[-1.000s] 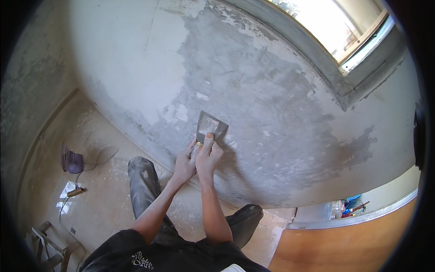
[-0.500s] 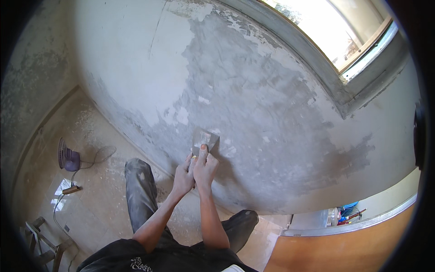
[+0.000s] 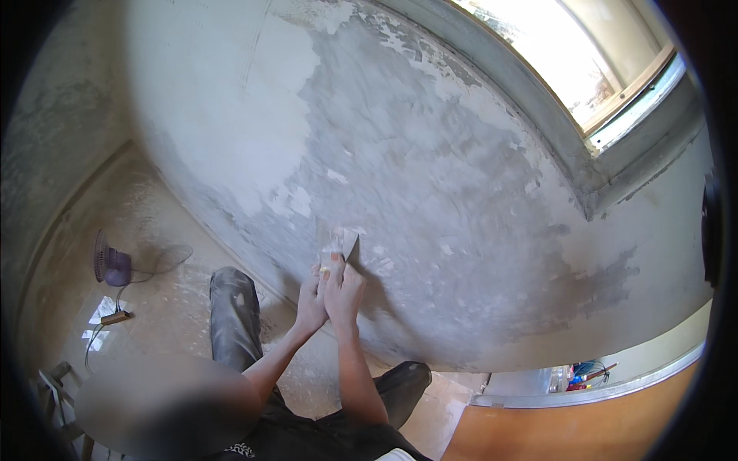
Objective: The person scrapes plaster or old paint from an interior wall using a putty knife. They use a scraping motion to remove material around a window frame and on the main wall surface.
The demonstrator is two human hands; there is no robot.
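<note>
A dusty flat-bladed scraper (image 3: 344, 240) lies against the curved wall (image 3: 484, 307), on its patchy grey skim, with white flecks around the blade. My right hand (image 3: 343, 296) grips its handle, thumb extended up toward the blade. Just left and a little lower, my left hand (image 3: 311, 303) is closed on the same handle, pressed beside the right hand. Much of the handle is hidden by my fingers. Both hands and forearms are coated in pale dust.
A purple fan (image 3: 117, 267) and a power strip (image 3: 115, 316) with cables sit on the dusty floor (image 3: 161, 215). A wooden stand (image 3: 55, 392) is partly hidden by a blurred patch. A framed window (image 3: 553, 54) is upper right; an orange panel (image 3: 553, 430) and clutter (image 3: 584, 376) lie lower right.
The scraper and both hands have moved down the wall and slightly left, still gripping together. The view has shifted a little. A blurred patch now covers part of the lower left.
</note>
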